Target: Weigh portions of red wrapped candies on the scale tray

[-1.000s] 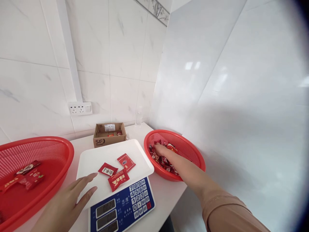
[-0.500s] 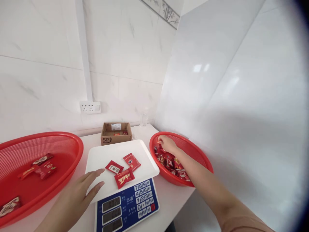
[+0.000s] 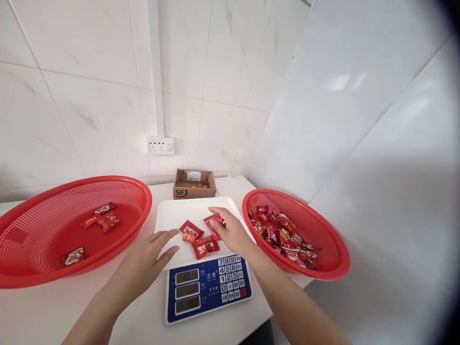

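My left hand hovers at the near left of the white scale tray, fingers apart and holding nothing. My right hand is over the tray's right half, thumb and forefinger spread, partly covering a red candy packet. Whether it touches that packet I cannot tell. Left of it lies another red packet, with a small red-and-orange candy on its lower edge. Closer to me is a red packet with gold lettering. The scale's blue panel shows dim digits.
A red basket at left holds several wrapped candies. Another red basket at right contains many more. Behind the scale stands a small cardboard box, with a clear container near the wall. A socket is on the wall.
My right hand has come out of the right basket and over the tray. A small red-and-orange candy now lies on the left packet. The camera view has shifted; my left hand stays beside the tray.
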{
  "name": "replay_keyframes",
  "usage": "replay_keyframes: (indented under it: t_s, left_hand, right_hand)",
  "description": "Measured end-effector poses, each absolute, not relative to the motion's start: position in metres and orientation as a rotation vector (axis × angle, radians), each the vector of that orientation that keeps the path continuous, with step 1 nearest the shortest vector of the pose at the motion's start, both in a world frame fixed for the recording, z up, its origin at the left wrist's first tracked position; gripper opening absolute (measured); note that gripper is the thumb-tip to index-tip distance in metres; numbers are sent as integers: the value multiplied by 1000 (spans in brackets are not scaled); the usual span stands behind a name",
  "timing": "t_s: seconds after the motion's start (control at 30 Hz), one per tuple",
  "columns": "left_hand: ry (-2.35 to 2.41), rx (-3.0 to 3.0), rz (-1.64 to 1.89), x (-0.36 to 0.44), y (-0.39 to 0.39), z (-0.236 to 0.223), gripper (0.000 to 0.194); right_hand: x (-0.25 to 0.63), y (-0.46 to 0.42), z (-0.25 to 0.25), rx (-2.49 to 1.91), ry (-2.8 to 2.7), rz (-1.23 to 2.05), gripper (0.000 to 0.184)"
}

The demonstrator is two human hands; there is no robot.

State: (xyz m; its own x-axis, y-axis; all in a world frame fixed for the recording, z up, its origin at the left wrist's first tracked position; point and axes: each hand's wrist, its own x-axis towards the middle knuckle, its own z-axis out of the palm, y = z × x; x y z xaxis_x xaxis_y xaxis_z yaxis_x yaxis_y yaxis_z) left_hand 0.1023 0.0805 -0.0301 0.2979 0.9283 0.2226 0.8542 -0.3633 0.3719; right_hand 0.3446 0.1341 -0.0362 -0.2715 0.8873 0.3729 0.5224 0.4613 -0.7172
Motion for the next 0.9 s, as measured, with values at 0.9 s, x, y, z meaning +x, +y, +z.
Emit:
replay_keyframes:
  t_s: [0.9]
  left_hand:
    - [1666, 2164, 588, 107, 83, -27, 45]
  right_hand:
    - [442, 41, -169, -1680, -1272, 729, 39]
